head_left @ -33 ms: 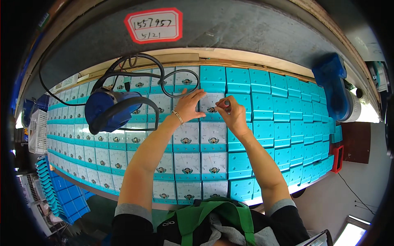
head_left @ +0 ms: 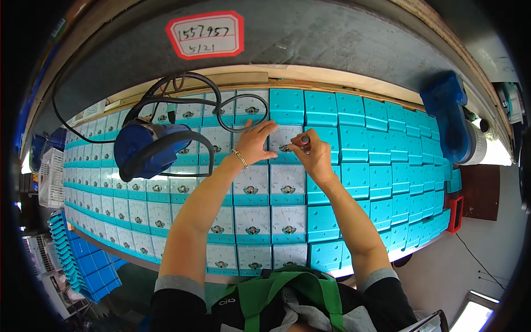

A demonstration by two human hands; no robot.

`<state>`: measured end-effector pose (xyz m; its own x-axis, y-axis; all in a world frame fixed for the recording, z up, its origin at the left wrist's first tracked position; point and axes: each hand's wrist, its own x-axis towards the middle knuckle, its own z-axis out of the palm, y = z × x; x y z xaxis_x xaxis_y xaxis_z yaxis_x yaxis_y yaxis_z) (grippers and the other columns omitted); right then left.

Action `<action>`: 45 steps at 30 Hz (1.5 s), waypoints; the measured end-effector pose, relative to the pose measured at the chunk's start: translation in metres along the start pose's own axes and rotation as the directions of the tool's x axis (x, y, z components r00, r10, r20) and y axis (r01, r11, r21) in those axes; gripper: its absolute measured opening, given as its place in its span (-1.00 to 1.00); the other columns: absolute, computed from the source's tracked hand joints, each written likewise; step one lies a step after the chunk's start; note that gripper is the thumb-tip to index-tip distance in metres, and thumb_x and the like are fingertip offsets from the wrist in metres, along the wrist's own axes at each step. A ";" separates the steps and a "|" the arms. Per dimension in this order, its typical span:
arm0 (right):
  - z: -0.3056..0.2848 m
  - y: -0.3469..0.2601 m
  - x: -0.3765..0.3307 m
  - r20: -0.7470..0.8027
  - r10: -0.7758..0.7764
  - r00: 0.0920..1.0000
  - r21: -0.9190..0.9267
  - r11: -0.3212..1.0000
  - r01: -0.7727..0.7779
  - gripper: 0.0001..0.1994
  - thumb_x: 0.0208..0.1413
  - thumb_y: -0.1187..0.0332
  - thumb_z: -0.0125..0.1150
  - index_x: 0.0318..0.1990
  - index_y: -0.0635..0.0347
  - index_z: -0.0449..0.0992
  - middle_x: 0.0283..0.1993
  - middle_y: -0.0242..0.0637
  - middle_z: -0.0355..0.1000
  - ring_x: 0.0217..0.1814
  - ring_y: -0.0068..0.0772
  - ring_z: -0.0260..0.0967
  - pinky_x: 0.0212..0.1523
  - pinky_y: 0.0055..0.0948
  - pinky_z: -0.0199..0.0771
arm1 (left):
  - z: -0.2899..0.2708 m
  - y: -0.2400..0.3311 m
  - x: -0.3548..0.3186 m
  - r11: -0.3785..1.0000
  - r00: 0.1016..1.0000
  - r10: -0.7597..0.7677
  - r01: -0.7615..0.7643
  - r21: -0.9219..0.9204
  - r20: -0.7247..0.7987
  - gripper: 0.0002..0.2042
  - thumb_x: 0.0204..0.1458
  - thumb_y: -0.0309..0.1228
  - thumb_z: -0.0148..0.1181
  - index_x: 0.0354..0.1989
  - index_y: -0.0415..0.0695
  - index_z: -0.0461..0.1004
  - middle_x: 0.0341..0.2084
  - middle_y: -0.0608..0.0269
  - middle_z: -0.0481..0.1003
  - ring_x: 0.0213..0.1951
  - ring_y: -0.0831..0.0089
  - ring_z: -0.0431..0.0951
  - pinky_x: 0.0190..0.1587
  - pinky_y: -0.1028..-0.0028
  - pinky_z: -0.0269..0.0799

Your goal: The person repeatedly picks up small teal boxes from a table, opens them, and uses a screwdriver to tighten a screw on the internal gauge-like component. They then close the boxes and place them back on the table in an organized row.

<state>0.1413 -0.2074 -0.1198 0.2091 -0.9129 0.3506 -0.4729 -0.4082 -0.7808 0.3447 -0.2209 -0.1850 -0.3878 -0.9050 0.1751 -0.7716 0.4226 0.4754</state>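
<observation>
My left hand [head_left: 255, 143] lies with thumb and fingers spread against the left side of a panel meter [head_left: 286, 133] that has a white dial and a turquoise lower edge. Over that meter's lower dial, my right hand [head_left: 316, 157] pinches a small tool with a dark round end [head_left: 305, 140]. Its lower tip is hidden by the fingers, close to the meter's metal movement. Other open-faced meters [head_left: 287, 182] stand in tight rows to the left and nearer to me. On the right are rows of turquoise covered units [head_left: 354, 180].
A blue power tool [head_left: 146, 149] with a thick black cable hangs over the left rows. Another blue tool [head_left: 447, 119] stands at the far right. Blue bins [head_left: 91, 263] are at the lower left, a red crate [head_left: 454, 214] at the right. A grey shelf edge [head_left: 310, 39] crosses the top.
</observation>
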 end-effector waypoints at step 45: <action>-0.062 -0.005 -0.064 -0.034 0.349 0.937 0.384 0.870 -0.310 -0.83 0.03 0.62 0.16 -0.21 0.31 0.37 -0.25 -0.18 0.49 -0.18 -0.44 0.48 -0.11 -0.46 0.50 | -0.019 0.005 0.013 0.999 0.991 0.034 -0.033 -0.009 0.129 -0.37 -0.43 -0.33 0.49 -0.03 0.05 0.40 0.06 0.11 0.26 0.11 0.05 0.25 0.17 0.16 0.21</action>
<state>0.0772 -0.1467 -0.1061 0.0021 -0.9973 0.0736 -0.1479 -0.0731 -0.9863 0.3455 -0.2311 -0.1637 -0.4756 -0.8762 0.0784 -0.7537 0.4518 0.4772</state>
